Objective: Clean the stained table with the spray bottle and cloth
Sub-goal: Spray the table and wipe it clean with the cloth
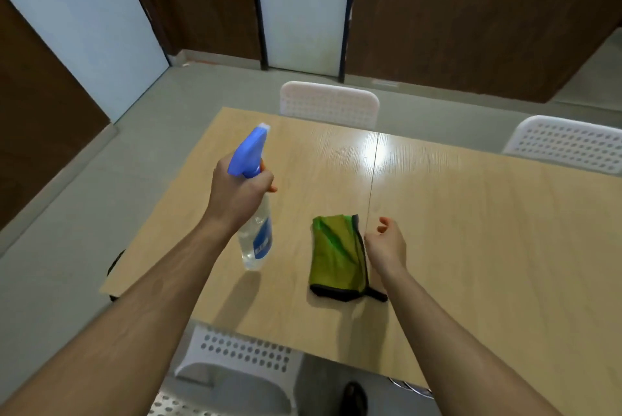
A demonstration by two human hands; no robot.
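Observation:
My left hand (240,188) grips the neck of a clear spray bottle (257,237) with a blue trigger head, held tilted above the left part of the light wooden table (471,230); its nozzle points away from me. A folded green cloth (336,257) with a dark edge lies flat on the table near the middle seam. My right hand (385,242) hovers just right of the cloth with its fingers loosely curled, holding nothing. I cannot make out a stain on the tabletop; a bright glare sits near the far seam.
White perforated chairs stand around the table: one at the far side (330,104), one at the far right (568,143), one below me at the near edge (235,368). Grey floor lies to the left. A white door (303,5) and brown panels are behind.

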